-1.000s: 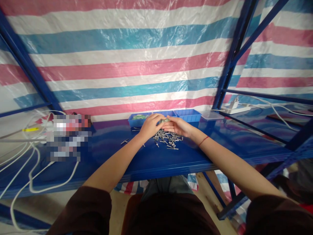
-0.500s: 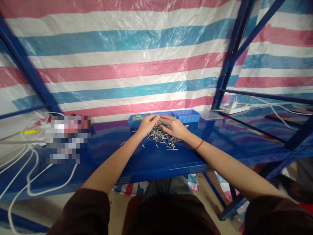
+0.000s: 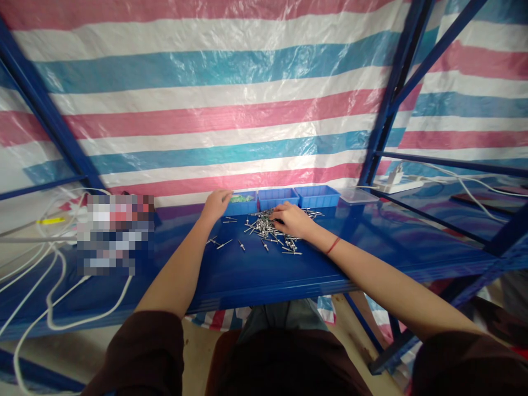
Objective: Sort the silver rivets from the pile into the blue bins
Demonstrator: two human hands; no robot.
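My left hand (image 3: pixel 216 204) is at the left end of the blue bin (image 3: pixel 242 208) that holds small green pieces (image 3: pixel 243 198). Its thumb and fingers look a little apart, and I see nothing between them. Over the heap of silver blind rivets (image 3: pixel 268 228) rests my right hand (image 3: pixel 292 220), palm down, with its fingers curled into the pile. What those fingertips hold is hidden. A few green bits show among the rivets near them. Several loose rivets (image 3: pixel 241 245) lie in front and to the left of the heap.
Two more blue bins, a middle one (image 3: pixel 278 193) and a right one (image 3: pixel 317 190), line the back of the blue table (image 3: pixel 173 231). A clear plastic lid (image 3: pixel 358 195) lies to their right. White cables (image 3: pixel 53 286) and a blurred-out patch occupy the left. A power strip (image 3: pixel 398 184) is at the right.
My left hand has moved left, from beside the right hand above the heap to the left bin's end. The right hand stays over the rivets, its fingers now more curled.
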